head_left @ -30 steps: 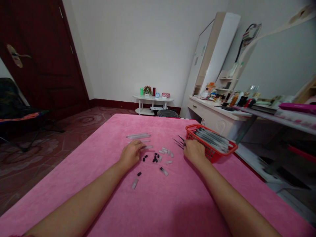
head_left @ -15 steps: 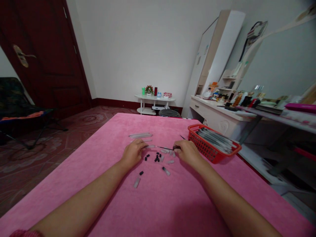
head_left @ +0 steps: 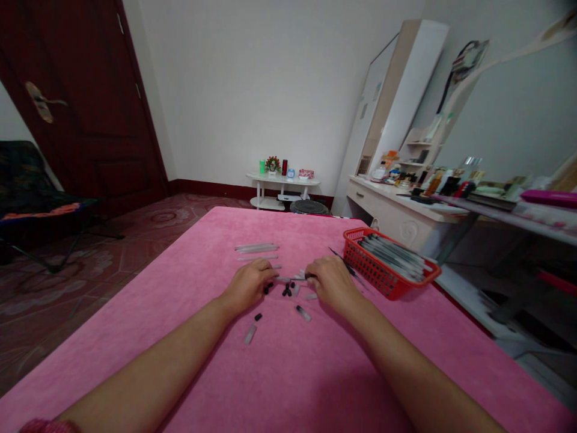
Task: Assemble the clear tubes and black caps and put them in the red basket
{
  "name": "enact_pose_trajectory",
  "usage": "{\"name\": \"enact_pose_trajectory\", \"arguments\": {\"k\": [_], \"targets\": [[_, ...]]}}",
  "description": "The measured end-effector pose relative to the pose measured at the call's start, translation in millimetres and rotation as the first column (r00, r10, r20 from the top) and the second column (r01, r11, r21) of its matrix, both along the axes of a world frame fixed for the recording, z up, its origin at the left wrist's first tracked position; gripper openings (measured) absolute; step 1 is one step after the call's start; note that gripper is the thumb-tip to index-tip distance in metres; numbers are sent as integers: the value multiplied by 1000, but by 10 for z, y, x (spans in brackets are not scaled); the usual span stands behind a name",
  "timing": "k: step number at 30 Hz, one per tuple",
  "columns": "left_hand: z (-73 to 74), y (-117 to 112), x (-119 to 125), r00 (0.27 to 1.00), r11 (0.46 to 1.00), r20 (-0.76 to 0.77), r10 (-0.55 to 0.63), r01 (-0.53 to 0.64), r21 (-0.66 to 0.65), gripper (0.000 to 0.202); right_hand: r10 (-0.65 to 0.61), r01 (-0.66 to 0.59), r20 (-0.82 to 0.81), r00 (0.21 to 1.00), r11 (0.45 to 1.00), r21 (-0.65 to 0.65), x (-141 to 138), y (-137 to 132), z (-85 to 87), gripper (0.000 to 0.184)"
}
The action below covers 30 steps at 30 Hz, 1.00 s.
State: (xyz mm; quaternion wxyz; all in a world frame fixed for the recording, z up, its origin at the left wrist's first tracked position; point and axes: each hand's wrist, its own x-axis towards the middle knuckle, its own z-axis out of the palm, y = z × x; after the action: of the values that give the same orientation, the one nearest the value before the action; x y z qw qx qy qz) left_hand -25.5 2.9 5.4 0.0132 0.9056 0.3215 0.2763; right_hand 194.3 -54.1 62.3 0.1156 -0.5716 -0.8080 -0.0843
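My left hand (head_left: 249,284) is closed on a translucent pen barrel (head_left: 282,279) that points to the right. Facing it, my right hand (head_left: 332,281) pinches a thin pen refill (head_left: 299,278), dark near the fingertips. The two pieces meet or overlap between my hands; the exact joint is too small to make out. Just below lie several small black pieces (head_left: 287,290) and short clear pen caps (head_left: 311,296). Closer to me are a clear cap with a black end (head_left: 303,313), another clear cap (head_left: 250,333) and a loose black piece (head_left: 258,317).
Beyond my left hand, several translucent barrels (head_left: 256,247) lie side by side on the pink cloth (head_left: 216,373). A red basket (head_left: 374,273) full of pens stands at the right, with dark thin refills (head_left: 345,262) beside it. A cluttered dressing table (head_left: 401,204) is farther right.
My hands have come closer together, the right one moving left, and the gap between barrel and refill has closed up. More dark refills show by the basket as the right hand uncovers them.
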Motion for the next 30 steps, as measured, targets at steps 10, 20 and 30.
{"name": "enact_pose_trajectory", "arguments": {"k": [10, 20, 30], "targets": [[-31, 215, -159, 769, 947, 553, 321, -267, -179, 24, 15, 120, -409, 912, 946, 303, -107, -60, -108, 17], [-56, 238, -104, 645, 950, 698, 311, -193, -244, 21, -201, 199, -179, 963, 979, -32, -302, 90, -465, 18], [-70, 166, -89, 906, 990, 405, 121, -139, 15, 31, -54, 70, -706, 706, 998, -6, -212, 149, -540, 5]]}}
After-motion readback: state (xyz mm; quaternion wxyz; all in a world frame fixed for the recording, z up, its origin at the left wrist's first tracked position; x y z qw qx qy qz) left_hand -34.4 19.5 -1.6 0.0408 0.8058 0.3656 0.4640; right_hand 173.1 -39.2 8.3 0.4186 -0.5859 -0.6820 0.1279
